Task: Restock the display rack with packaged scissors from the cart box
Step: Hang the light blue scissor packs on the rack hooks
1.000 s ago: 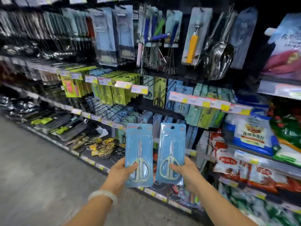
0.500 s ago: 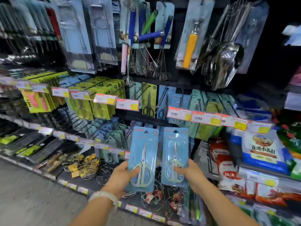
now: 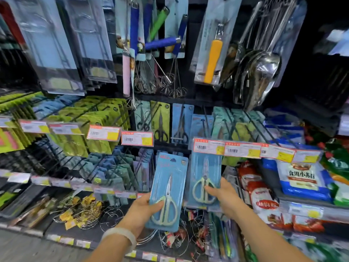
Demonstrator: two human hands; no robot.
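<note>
I hold two blue blister packs of pale-handled scissors upright in front of the display rack. My left hand (image 3: pixel 140 211) grips the lower edge of the left pack (image 3: pixel 169 184), thumb across the scissor handles. My right hand (image 3: pixel 223 195) grips the right pack (image 3: pixel 204 173), whose top is tucked under the price tags (image 3: pixel 226 149) of a peg row. Behind it hang blue and teal scissor packs on black pegs (image 3: pixel 222 127). The cart box is out of view.
Hanging whisks (image 3: pixel 162 78), a yellow-handled tool (image 3: pixel 213 61) and steel scoops (image 3: pixel 262 72) fill the upper rack. Green packs (image 3: pixel 98 120) hang to the left. Food bags (image 3: pixel 302 178) sit to the right. Wire items (image 3: pixel 86 210) lie on the bottom shelf.
I have stepped closer to the rack. Both packs have risen, and the right pack's top has gone up behind the price tags.
</note>
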